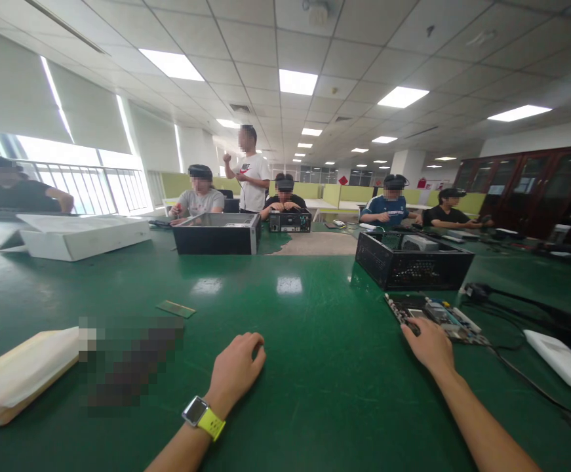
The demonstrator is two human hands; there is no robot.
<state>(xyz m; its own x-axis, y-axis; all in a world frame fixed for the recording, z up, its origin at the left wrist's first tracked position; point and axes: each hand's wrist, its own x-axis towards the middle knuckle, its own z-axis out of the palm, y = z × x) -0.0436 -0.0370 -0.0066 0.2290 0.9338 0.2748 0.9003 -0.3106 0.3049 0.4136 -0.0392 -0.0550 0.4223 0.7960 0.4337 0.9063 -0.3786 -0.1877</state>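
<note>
My left hand, with a watch on a yellow-green strap at its wrist, rests on the green table. Its fingers are loosely curled inward and nothing shows in them. At the right, my right hand has its fingers closed at the near left edge of a computer motherboard; the fingertips are partly hidden. The board lies on the table, just in front of an open black computer case. A thin green memory stick lies on the table beyond my left hand.
At the left lie a paper-wrapped block and a blurred-out dark object. Farther back stand a white box and another case. Black cables and a white device lie right. Several people sit across; one person stands.
</note>
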